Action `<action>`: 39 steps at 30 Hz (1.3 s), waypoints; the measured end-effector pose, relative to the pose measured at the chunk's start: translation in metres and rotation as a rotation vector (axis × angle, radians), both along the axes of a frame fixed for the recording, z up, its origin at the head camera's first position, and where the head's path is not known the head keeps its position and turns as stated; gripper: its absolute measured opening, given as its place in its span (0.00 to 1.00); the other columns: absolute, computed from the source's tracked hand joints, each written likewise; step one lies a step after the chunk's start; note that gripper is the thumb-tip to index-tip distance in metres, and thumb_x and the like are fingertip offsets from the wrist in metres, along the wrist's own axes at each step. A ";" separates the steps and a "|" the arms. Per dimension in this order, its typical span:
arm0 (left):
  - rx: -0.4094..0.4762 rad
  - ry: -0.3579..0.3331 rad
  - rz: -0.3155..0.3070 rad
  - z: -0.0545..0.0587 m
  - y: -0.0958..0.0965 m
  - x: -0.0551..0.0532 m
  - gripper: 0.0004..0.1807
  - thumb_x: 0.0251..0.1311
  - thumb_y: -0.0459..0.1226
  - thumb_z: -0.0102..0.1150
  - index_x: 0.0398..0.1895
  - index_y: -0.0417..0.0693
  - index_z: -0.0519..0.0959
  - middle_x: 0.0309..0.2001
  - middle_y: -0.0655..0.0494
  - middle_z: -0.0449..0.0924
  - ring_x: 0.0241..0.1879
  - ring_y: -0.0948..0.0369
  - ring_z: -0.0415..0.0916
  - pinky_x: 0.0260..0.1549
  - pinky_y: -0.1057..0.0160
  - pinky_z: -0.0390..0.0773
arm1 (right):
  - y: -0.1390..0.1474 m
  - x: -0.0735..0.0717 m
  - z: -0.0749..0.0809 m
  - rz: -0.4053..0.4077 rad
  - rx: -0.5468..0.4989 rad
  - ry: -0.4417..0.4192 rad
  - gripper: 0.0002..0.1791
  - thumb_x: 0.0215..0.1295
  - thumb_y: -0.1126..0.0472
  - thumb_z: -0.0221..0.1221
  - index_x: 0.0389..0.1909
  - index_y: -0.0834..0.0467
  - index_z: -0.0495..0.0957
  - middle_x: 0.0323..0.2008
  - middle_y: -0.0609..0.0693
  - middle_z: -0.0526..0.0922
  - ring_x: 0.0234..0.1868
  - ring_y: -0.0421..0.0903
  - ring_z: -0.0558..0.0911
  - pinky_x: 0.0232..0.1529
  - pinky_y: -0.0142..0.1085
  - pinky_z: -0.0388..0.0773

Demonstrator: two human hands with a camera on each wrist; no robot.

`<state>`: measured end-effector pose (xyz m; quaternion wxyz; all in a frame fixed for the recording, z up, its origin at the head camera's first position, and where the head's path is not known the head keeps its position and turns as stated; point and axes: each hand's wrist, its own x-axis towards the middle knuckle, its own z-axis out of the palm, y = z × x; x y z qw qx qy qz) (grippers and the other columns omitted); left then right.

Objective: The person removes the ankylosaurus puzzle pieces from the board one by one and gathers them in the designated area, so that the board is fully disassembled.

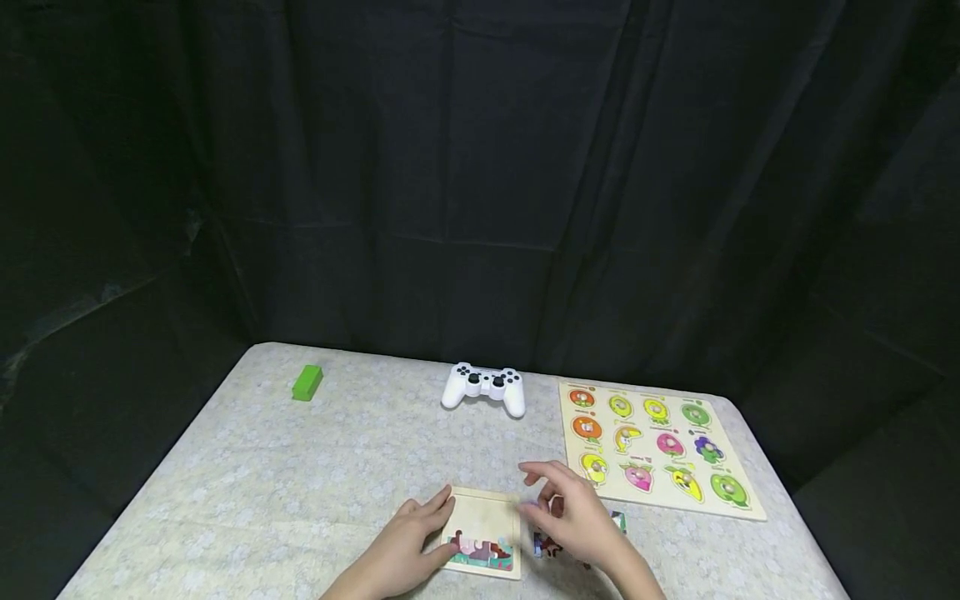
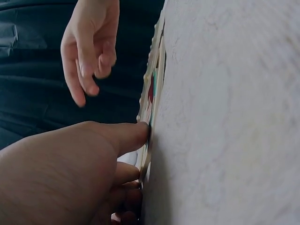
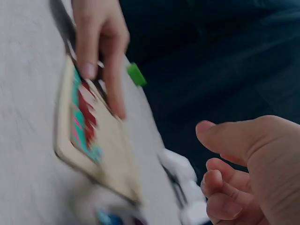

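Observation:
A small square wooden jigsaw tray (image 1: 483,515) lies near the front of the table, with fitted puzzle pieces (image 1: 480,552) along its near side and bare wood beyond. On its left edge rests my left hand (image 1: 405,540), thumb over the fitted pieces, forefinger straight along the rim. My right hand (image 1: 576,515) hovers right of the tray, thumb and forefinger apart, other fingers loosely bent, nothing visible between them. Partly hidden beneath it are loose puzzle pieces (image 1: 546,546). In the right wrist view, the tray (image 3: 115,164) is blurred and the right thumb (image 3: 229,136) is extended.
A fruit peg puzzle board (image 1: 628,492) lies on the right side of the table. At the back middle sits a white game controller (image 1: 483,385). A green block (image 1: 307,383) lies back left. Black cloth (image 1: 450,183) hangs behind the table.

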<state>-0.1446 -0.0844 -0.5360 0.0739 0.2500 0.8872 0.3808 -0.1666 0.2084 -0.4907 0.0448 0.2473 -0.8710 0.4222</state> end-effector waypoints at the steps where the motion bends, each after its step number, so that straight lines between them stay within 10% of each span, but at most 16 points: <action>1: -0.001 0.004 0.000 0.000 0.000 0.000 0.38 0.71 0.51 0.66 0.74 0.35 0.72 0.80 0.44 0.63 0.40 0.69 0.61 0.45 0.69 0.73 | -0.006 -0.001 -0.002 0.016 0.002 -0.021 0.23 0.66 0.65 0.72 0.61 0.60 0.81 0.45 0.56 0.84 0.30 0.31 0.77 0.28 0.30 0.78; 16: 0.004 -0.113 -0.110 0.001 -0.016 -0.008 0.48 0.58 0.53 0.77 0.77 0.39 0.70 0.82 0.50 0.60 0.50 0.72 0.66 0.66 0.53 0.76 | -0.066 0.004 -0.032 0.205 -0.038 -0.272 0.17 0.69 0.63 0.71 0.56 0.62 0.83 0.39 0.49 0.85 0.26 0.29 0.74 0.27 0.26 0.74; 30: 0.027 -0.134 -0.117 -0.001 -0.020 -0.011 0.47 0.58 0.51 0.78 0.77 0.40 0.71 0.82 0.54 0.60 0.49 0.73 0.66 0.67 0.60 0.73 | -0.073 0.012 -0.049 0.230 0.083 -0.135 0.14 0.69 0.60 0.71 0.51 0.60 0.88 0.33 0.36 0.78 0.31 0.26 0.71 0.33 0.25 0.75; 39: 0.012 -0.134 -0.094 -0.002 -0.020 -0.011 0.47 0.58 0.52 0.78 0.77 0.41 0.71 0.82 0.55 0.61 0.52 0.73 0.67 0.68 0.56 0.73 | -0.074 0.013 -0.049 0.199 0.025 -0.222 0.11 0.66 0.57 0.74 0.45 0.55 0.87 0.32 0.36 0.76 0.31 0.28 0.72 0.33 0.26 0.75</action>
